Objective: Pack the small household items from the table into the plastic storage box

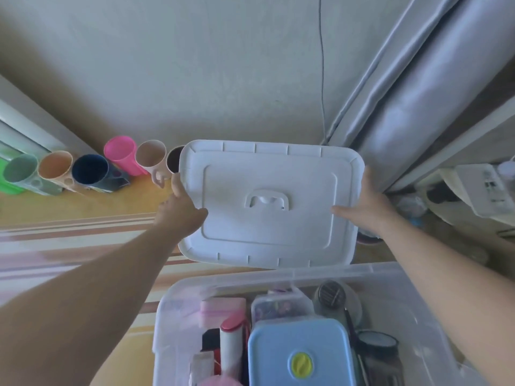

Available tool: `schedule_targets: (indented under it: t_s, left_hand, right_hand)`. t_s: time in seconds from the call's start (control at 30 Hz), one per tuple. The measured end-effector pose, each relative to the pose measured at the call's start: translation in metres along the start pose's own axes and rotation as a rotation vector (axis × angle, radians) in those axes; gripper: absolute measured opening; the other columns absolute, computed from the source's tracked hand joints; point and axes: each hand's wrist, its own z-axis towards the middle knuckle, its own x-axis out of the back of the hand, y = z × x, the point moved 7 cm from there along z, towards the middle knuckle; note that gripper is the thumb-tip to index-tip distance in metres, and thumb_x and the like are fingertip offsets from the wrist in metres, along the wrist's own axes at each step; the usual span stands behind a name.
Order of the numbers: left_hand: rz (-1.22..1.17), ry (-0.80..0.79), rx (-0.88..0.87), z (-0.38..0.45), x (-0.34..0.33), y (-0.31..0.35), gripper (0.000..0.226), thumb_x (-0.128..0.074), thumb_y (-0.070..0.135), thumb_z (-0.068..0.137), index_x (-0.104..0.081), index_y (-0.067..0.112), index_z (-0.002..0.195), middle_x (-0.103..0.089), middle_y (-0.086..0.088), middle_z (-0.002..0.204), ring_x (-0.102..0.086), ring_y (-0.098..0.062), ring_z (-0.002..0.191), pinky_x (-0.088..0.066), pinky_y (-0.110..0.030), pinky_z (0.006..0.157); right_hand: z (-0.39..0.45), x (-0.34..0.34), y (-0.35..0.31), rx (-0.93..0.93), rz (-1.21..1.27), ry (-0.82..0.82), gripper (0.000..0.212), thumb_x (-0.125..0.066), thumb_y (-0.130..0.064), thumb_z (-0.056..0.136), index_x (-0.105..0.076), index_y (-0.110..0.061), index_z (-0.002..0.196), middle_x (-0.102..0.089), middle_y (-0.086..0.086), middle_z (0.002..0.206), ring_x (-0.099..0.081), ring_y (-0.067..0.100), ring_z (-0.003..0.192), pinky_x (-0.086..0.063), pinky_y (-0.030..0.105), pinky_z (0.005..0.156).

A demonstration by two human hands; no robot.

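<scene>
While my left hand (pixel 178 210) grips the white lid (pixel 269 203) at its nine o'clock edge, my right hand (pixel 367 207) clasps the three o'clock edge, thumbs on top. At six o'clock below it, the clear storage box (pixel 390 277) sits open, holding a blue container (pixel 301 355) and other small items.

lid (pixel 269 203) held between left hand (pixel 178 210) and right hand (pixel 367 204), just behind the box (pixel 362 277). items packed in box, container (pixel 301 355) foremost. cups (pixel 92 169) left of grip, behind left hand.

Both arms reach forward, the left hand (pixel 178 210) and right hand (pixel 367 207) gripping opposite edges, thumbs on top.
</scene>
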Motion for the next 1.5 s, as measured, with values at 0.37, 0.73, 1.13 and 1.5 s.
schedule_targets:
  t_s: [0.37, 0.73, 1.13, 1.5]
  left_hand:
    - [-0.331, 0.389, -0.192, -0.098, 0.112, -0.015, 0.048, -0.07, 0.024, 0.084, -0.046, 0.02, 0.126, -0.065, 0.002, 0.104, -0.063, -0.025, 0.09, -0.049, -0.038, 0.074]
    - [0.062, 0.303, -0.831, -0.266, 0.121, -0.067, 0.06, -0.083, -0.004, 0.066, -0.077, 0.03, 0.114, -0.07, 0.001, 0.118, -0.07, -0.03, 0.095, -0.056, -0.04, 0.072]
    - [0.05, 0.226, -0.84, -0.368, 0.021, -0.14, 0.056, -0.057, -0.008, 0.069, -0.073, 0.036, 0.1, -0.066, 0.007, 0.117, -0.07, -0.024, 0.095, -0.061, -0.038, 0.075]
    - [0.34, 0.235, -0.543, -0.366, -0.007, -0.095, 0.066, -0.051, 0.068, 0.082, -0.055, 0.037, 0.14, -0.043, -0.009, 0.147, -0.044, -0.039, 0.132, -0.045, -0.057, 0.106]
  right_hand:
    - [-0.131, 0.091, -0.035, 0.252, 0.378, 0.474, 0.084, -0.086, -0.029, 0.082, -0.033, -0.043, 0.145, -0.064, -0.006, 0.133, -0.064, 0.024, 0.112, -0.055, 0.044, 0.088]
    - [-0.329, 0.084, 0.054, 0.488, 0.123, 0.55, 0.056, -0.074, 0.022, 0.073, -0.078, -0.019, 0.109, -0.073, -0.004, 0.115, -0.068, 0.019, 0.108, -0.044, 0.007, 0.094]
    - [-0.39, -0.012, 0.165, 0.364, -0.21, 0.254, 0.086, -0.058, 0.017, 0.066, -0.063, -0.033, 0.136, -0.027, -0.024, 0.162, -0.058, 0.023, 0.132, -0.05, 0.033, 0.093]
    - [-0.371, 0.005, 0.129, 0.469, -0.36, 0.243, 0.063, -0.057, -0.055, 0.074, -0.068, -0.028, 0.13, -0.047, -0.002, 0.152, -0.059, 0.028, 0.13, -0.058, 0.041, 0.09]
